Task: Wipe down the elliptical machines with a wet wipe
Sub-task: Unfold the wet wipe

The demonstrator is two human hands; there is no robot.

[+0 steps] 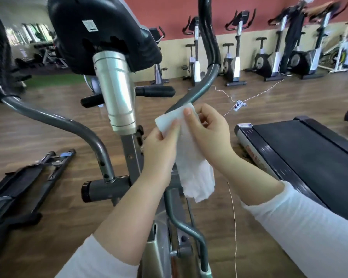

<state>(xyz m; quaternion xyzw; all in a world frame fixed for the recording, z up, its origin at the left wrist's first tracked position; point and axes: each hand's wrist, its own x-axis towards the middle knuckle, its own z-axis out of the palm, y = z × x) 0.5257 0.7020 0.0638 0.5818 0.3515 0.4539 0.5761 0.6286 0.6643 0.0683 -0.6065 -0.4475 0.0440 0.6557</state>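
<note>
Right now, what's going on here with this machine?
A person stands at an elliptical machine, holding a white wet wipe in both hands. The left hand pinches its upper left edge, the right hand pinches its top, and the rest hangs loose below. The wipe is held in front of the grey handlebar; whether it touches the bar is unclear. A treadmill lies to the right.

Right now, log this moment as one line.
step: handling wipe | left hand: pinches wipe | right hand: pinches wipe | wipe: hangs down between hands | elliptical: directly ahead
</note>
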